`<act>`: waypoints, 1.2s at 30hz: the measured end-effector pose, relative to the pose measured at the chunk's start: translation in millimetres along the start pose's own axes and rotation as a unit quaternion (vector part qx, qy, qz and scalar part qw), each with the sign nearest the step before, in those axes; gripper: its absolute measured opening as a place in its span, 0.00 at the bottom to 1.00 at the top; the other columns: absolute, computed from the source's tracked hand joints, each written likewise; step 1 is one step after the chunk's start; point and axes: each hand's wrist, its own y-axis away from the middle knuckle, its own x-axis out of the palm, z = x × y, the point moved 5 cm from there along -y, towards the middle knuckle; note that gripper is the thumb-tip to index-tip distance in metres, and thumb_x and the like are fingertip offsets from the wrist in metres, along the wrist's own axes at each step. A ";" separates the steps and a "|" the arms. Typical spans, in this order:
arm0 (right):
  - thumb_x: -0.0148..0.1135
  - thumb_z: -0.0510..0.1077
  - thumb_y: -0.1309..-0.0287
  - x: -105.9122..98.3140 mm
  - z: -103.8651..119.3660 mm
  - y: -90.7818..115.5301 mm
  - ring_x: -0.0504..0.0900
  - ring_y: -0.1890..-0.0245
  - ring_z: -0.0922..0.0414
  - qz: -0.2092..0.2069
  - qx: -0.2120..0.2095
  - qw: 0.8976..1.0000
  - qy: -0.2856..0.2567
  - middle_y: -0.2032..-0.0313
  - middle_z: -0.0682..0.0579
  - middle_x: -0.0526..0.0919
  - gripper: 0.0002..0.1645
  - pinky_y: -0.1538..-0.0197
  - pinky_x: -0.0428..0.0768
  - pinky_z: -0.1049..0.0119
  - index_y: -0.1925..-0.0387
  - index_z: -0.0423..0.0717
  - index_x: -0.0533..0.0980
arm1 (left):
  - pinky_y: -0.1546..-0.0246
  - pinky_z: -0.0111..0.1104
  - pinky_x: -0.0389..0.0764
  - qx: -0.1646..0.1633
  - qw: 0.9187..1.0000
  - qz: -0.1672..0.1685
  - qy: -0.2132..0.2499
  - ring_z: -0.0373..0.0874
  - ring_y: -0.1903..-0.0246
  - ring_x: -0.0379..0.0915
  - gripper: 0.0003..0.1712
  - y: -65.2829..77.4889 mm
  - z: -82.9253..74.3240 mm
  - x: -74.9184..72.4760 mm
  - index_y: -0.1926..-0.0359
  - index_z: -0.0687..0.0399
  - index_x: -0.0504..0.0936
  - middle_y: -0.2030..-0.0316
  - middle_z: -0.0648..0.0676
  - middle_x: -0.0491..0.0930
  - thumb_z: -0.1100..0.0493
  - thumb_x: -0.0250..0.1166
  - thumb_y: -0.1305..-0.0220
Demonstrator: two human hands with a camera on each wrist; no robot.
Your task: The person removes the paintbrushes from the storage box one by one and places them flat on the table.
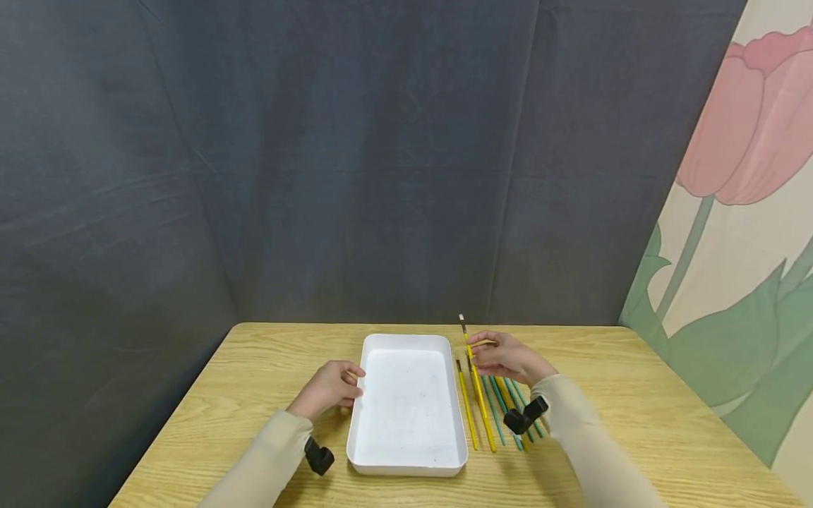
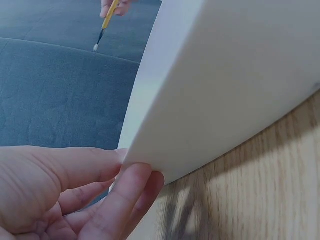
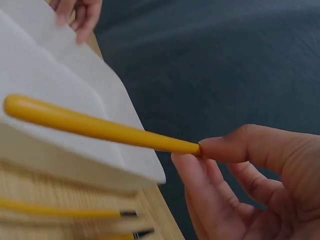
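Observation:
My left hand pinches the left side wall of a white rectangular tray. In the left wrist view the thumb lies at the tray's rim and the fingertips press its outer wall. Over the brushes right of the tray, my right hand holds a yellow paintbrush between thumb and fingertips. Its pale bristles point away from me, and the rounded handle end points back toward me. The tray's floor shows only a few small specks.
Right of the tray lie another yellow paintbrush and several green-handled brushes, partly covered by my right hand and wrist. All stand on a wooden table. A dark curtain hangs behind, and a flower-painted wall is at the right.

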 end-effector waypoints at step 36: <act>0.56 0.27 0.44 -96.4 -69.3 22.7 0.80 0.69 0.60 -0.059 0.048 0.993 0.091 0.58 0.44 0.78 0.27 0.66 0.84 0.67 0.42 0.26 0.66 | 0.69 0.36 0.84 0.003 1.000 0.004 -0.003 0.45 0.70 0.77 0.19 -0.9 0.6 0.5 0.49 0.66 0.78 0.64 0.59 0.74 0.72 0.67 0.43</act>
